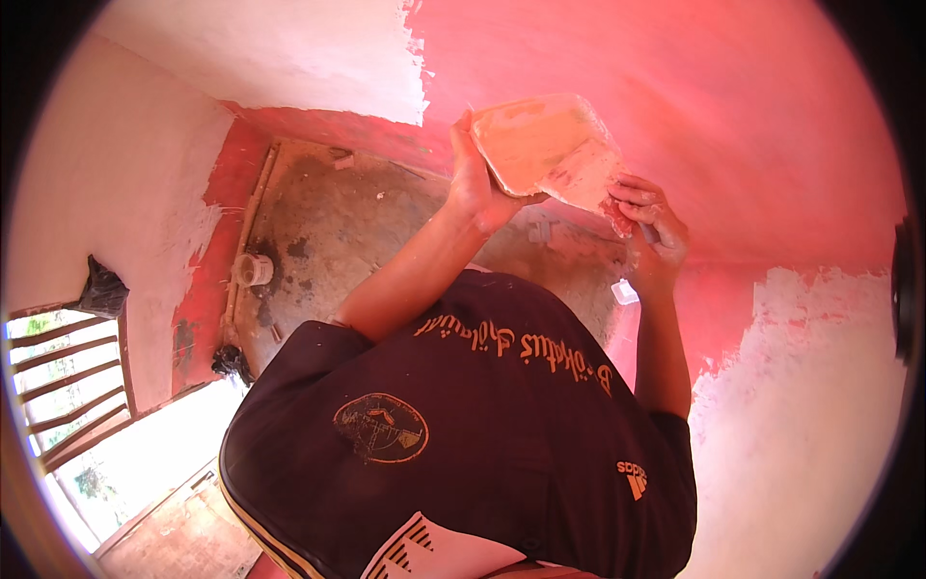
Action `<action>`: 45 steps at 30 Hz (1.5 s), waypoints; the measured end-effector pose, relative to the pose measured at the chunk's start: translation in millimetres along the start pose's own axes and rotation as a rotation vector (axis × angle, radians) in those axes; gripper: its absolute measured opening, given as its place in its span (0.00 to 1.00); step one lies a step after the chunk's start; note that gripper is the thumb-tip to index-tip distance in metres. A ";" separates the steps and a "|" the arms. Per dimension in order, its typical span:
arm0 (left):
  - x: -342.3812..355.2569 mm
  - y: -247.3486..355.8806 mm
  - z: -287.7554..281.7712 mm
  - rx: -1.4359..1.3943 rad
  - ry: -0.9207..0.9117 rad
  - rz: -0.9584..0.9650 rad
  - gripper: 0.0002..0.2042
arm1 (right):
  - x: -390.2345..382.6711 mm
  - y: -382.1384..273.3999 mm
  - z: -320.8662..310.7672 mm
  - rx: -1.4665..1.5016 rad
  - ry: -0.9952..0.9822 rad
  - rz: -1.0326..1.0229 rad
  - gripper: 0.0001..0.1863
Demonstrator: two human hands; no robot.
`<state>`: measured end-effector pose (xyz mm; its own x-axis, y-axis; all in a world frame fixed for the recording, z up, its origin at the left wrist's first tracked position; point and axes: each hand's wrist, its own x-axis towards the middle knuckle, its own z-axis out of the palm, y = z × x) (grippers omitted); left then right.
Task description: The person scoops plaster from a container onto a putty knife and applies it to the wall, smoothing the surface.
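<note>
My left hand (479, 183) grips a shallow tray (516, 140) with rounded corners from its left side and below. Pale, orange-looking paste coats its face. My right hand (658, 217) is closed around the handle end of a broad putty knife (584, 172), whose wide blade is smeared with pale paste. The blade lies against or just over the tray's lower right part; whether they touch I cannot tell. White smears mark the fingers of my right hand. Both tools are held up in front of the pink wall (675, 106).
White coating with ragged edges covers parts of the walls (318, 53). On the stained floor (328, 227) stands a small whitish bucket (255, 270), near a long pole (249, 236) along the wall. A black plastic bag (102, 288) hangs by the barred window (72, 372).
</note>
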<state>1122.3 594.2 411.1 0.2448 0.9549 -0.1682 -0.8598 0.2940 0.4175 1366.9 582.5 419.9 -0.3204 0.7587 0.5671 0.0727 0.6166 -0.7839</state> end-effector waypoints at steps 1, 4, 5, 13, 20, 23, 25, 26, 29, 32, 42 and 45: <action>0.3 1.3 -1.2 -0.003 0.005 -0.011 0.48 | -1.7 -0.7 6.8 0.094 0.061 0.064 0.11; -2.2 5.5 5.6 -0.002 0.029 -0.013 0.47 | -1.6 -1.2 19.7 0.193 0.168 0.136 0.10; -3.1 6.5 4.1 -0.003 0.031 -0.015 0.47 | -0.7 -1.1 22.4 0.199 0.210 0.139 0.11; -9.6 38.5 -16.3 0.005 0.039 -0.013 0.45 | 14.7 -3.5 50.8 0.106 0.062 0.066 0.12; -25.9 92.9 -35.9 -0.065 0.055 0.028 0.41 | 39.1 -11.0 107.0 0.157 0.043 0.143 0.08; -36.1 118.3 -46.6 -0.110 0.083 0.053 0.40 | 51.3 -12.4 130.4 0.079 -0.015 0.090 0.07; -38.3 129.3 -59.1 -0.140 0.010 0.088 0.43 | 55.4 -17.9 148.4 0.136 0.000 0.124 0.08; -39.5 135.3 -63.2 -0.153 0.008 0.094 0.43 | 59.0 -19.9 157.1 0.195 0.030 0.151 0.11; -43.4 150.8 -74.5 -0.183 0.030 0.076 0.42 | 66.1 -19.6 174.3 0.117 -0.010 0.090 0.11; -46.1 164.4 -86.7 -0.213 0.051 0.082 0.41 | 69.1 -21.0 193.1 0.067 0.014 0.100 0.10; -55.2 209.8 -110.6 -0.172 0.059 0.111 0.39 | 77.5 -33.0 253.4 -0.144 0.093 -0.060 0.07; -59.9 217.0 -113.4 -0.173 0.045 0.077 0.40 | 76.2 -35.2 261.9 -0.127 0.096 -0.027 0.07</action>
<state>870.3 596.0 410.6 0.1583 0.9702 -0.1832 -0.9403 0.2047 0.2719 1092.6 563.7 424.5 -0.2325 0.7545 0.6137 0.1864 0.6539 -0.7333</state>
